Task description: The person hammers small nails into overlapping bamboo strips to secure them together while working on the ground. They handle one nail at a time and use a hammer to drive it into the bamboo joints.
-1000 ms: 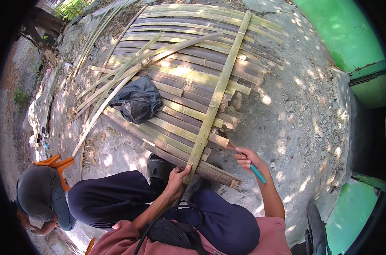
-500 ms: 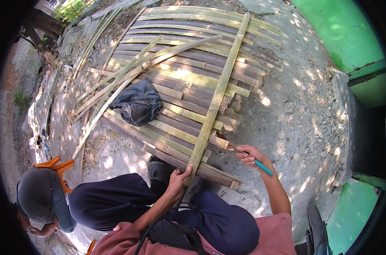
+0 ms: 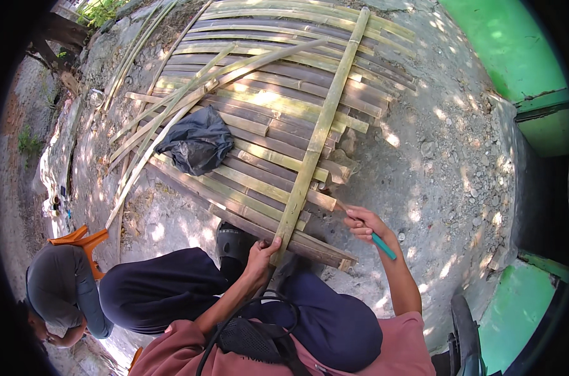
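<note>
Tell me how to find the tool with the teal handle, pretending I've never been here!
Find the big spread of bamboo slats. By the cut ends at its lower right, look for the person's right hand. The teal-handled tool is in it, its smooth, bright colour unlike the tan and brown bamboo beside it.

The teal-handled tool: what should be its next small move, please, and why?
Perhaps ease the teal-handled tool against the cut end of the bamboo slat: the right hand grips it, its far end seems close to that cut, and the left hand holds the near end of the bamboo crosspiece.
</note>
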`<action>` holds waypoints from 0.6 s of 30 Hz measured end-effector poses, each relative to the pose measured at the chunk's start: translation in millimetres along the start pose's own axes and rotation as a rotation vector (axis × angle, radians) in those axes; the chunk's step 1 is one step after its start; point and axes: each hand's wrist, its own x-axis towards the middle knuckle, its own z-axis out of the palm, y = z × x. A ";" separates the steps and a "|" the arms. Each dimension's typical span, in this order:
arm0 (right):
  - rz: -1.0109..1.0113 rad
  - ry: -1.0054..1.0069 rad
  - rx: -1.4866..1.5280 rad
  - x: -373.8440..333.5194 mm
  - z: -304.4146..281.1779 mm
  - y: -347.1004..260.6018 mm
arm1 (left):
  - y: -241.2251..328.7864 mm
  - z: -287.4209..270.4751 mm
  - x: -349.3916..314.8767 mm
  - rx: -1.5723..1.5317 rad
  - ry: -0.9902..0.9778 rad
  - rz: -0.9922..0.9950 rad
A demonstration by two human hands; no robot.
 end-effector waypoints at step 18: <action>-0.033 -0.061 0.224 44.0 -14.1 3.8 | 31.3 10.1 -12.5 -0.087 -0.065 -0.011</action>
